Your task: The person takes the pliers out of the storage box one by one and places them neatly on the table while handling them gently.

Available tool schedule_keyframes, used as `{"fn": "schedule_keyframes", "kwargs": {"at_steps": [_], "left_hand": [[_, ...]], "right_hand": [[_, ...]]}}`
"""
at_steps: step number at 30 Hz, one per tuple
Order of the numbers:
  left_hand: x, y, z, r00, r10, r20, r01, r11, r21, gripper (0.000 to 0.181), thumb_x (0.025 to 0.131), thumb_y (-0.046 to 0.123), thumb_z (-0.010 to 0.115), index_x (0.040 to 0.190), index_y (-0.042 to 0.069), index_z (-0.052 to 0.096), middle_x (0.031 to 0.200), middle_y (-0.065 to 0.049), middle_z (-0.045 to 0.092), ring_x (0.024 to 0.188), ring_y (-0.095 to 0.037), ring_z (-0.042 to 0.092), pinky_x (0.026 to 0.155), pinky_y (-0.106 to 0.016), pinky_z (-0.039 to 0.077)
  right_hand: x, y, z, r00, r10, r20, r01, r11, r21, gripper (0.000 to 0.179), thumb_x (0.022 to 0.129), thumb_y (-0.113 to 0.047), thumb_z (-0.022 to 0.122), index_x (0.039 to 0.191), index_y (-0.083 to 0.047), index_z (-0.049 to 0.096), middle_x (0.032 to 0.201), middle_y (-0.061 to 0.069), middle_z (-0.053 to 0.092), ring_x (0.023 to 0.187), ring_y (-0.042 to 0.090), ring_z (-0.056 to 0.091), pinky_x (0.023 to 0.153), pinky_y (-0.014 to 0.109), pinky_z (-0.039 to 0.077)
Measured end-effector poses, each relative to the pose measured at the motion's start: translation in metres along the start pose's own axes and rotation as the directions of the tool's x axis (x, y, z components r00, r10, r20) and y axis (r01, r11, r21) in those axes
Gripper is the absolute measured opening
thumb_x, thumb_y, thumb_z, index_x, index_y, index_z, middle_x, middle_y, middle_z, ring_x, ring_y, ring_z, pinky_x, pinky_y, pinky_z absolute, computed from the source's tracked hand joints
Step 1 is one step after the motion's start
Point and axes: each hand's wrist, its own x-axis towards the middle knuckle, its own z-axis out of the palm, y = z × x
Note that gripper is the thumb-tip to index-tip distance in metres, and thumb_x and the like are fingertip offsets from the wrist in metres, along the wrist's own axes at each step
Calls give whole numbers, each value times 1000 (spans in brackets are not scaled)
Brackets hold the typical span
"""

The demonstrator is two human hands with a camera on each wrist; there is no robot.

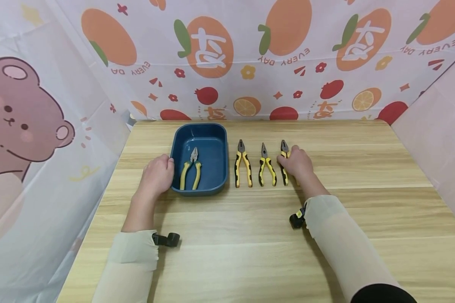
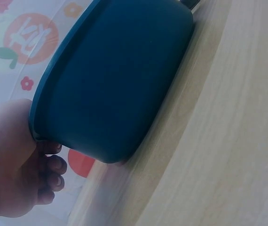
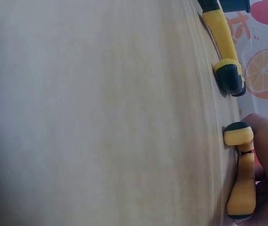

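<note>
My left hand (image 1: 158, 173) grips the left rim of a blue rectangular basin (image 1: 214, 168); in the left wrist view the thumb is over the rim and the curled fingers are below it. Inside the basin lies a pair of pliers (image 1: 198, 173) with yellow-green handles, jaws pointing away. My right hand (image 1: 300, 163) holds the rightmost yellow-and-black pliers (image 1: 284, 146) around the handles, partly hiding them. In the right wrist view, their handle ends (image 3: 242, 195) show close by the tabletop, with fingers behind them.
Between basin and right hand lie two more yellow-and-black pliers: combination pliers (image 1: 238, 166) and slimmer long-nose pliers (image 1: 263, 152). Everything stands on a wooden table (image 1: 220, 244). A fruit-print cloth (image 1: 288, 84) hangs behind its far edge, a bear-print cloth (image 1: 30, 113) at left.
</note>
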Motion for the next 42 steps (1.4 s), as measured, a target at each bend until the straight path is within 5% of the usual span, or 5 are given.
{"fn": "schedule_keyframes", "kwargs": {"at_steps": [28, 42], "left_hand": [[0, 1, -1, 1000, 11, 1, -11, 1000, 5, 43, 106, 27, 25, 96, -2, 54, 88, -21, 56, 85, -36, 53, 79, -51, 41], [-1, 1, 0, 1000, 13, -5, -13, 1000, 7, 41, 106, 27, 26, 94, -1, 54, 87, -21, 56, 85, -37, 53, 80, -51, 41]], "right_hand": [[0, 1, 2, 1000, 0, -26, 0, 1000, -7, 68, 89, -48, 54, 130, 5, 44, 115, 25, 55, 97, 36, 55, 85, 49, 48], [-3, 1, 3, 997, 72, -31, -70, 996, 51, 66, 86, -53, 58, 119, 2, 45, 101, 18, 54, 84, 31, 54, 68, 38, 47]]}}
